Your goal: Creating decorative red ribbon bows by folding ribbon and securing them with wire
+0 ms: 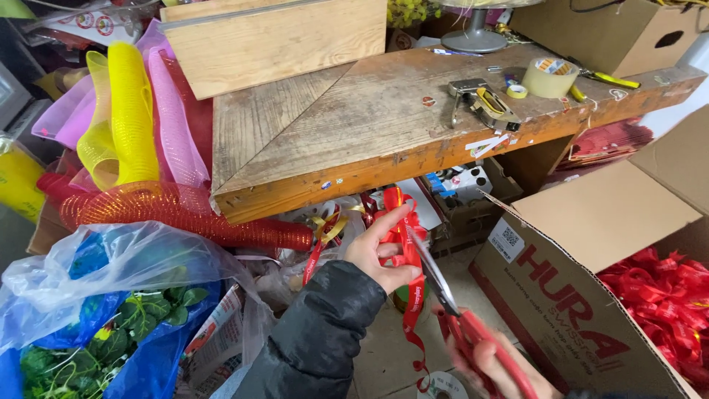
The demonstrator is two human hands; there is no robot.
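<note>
A red ribbon bow (399, 222) sits near the middle, just below the workbench (354, 125) edge, pinched in the left hand (380, 255), whose fingers curl closed around it while its tails hang down. The right hand (495, 362), near right, grips red scissors (450, 310), blades slightly parted against the ribbon. A box (591, 244) of red bows stands right.
</note>
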